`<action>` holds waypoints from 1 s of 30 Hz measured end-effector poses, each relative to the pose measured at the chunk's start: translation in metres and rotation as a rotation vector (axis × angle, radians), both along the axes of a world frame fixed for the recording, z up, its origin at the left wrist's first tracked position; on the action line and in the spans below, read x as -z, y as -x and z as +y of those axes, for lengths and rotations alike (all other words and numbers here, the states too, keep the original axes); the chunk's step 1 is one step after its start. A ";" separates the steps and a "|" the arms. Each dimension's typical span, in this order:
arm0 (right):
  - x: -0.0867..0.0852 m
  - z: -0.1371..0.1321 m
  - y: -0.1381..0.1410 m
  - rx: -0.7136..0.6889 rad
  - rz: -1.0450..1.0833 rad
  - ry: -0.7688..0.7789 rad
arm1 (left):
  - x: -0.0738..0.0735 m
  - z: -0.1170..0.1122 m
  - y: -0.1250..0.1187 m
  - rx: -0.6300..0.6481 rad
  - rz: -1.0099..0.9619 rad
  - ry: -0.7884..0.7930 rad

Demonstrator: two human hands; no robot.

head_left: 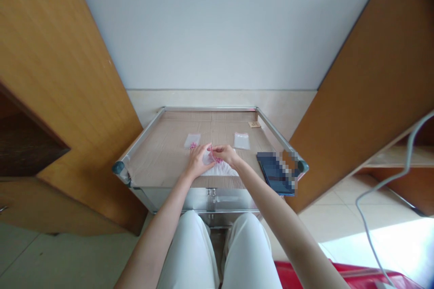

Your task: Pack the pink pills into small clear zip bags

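My left hand [198,161] grips a small clear zip bag [207,158] with a pinkish line along its top edge. The fingers of my right hand [228,154] are pinched together at the bag's mouth; whatever is between them is too small to make out. Under my hands, small pink pieces [219,160] lie on a white sheet [220,170], partly covered by the right hand. Left of and beyond my hands is another clear bag [192,139], with a little cluster of pink pieces [193,145] at its lower edge.
Several clear bags [242,141] appear stacked beyond my right hand. A dark flat device [276,174], partly blurred out, lies at the table's right edge. A small tan card [254,124] is near the back corner. Metal rails [210,109] border the table; wooden furniture flanks it.
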State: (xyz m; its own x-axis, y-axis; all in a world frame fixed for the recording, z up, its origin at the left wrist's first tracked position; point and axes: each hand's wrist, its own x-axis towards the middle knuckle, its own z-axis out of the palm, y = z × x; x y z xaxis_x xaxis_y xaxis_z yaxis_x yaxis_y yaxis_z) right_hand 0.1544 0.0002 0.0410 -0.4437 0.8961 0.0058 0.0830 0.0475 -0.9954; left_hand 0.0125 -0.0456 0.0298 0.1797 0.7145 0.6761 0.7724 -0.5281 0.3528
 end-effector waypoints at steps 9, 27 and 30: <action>0.000 -0.001 -0.002 -0.062 -0.079 -0.128 | 0.003 0.000 0.000 -0.014 -0.030 -0.004; 0.002 0.011 -0.008 -0.154 -0.216 -0.233 | 0.005 0.000 0.002 0.003 -0.074 -0.004; 0.001 0.011 -0.008 -0.136 -0.258 -0.282 | 0.006 0.000 0.002 0.000 -0.083 0.003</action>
